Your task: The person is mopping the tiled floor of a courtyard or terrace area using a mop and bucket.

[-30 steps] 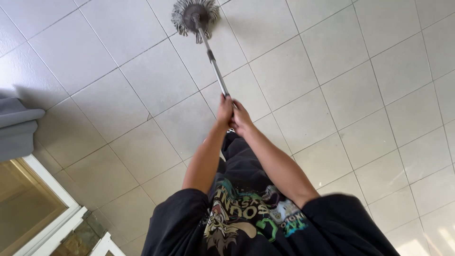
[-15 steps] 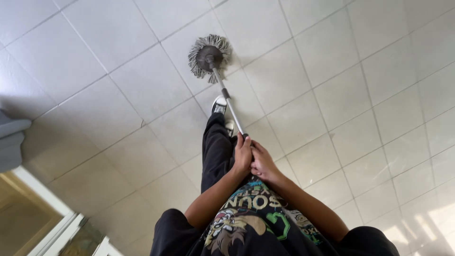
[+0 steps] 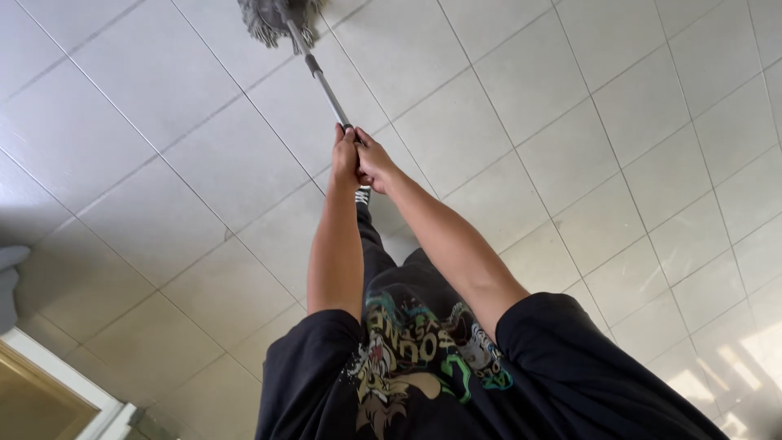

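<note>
A: Where's the mop (image 3: 314, 69)?
B: Its pole runs up and away from the fingers, slanting left, head on the floor (image 3: 570, 106) far beyond them.
A: And the fingers?
B: Left hand (image 3: 345, 159) and right hand (image 3: 375, 161) both wrapped tight round the pole's near end, side by side.

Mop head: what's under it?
Pale floor tiles with grout lines lie all around the grey mop head. The patch directly beneath it is covered, and its top is cut off by the frame edge.

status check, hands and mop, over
Left hand and right hand both shut on mop handle. Mop head on tiled floor. Nothing blocking.
</note>
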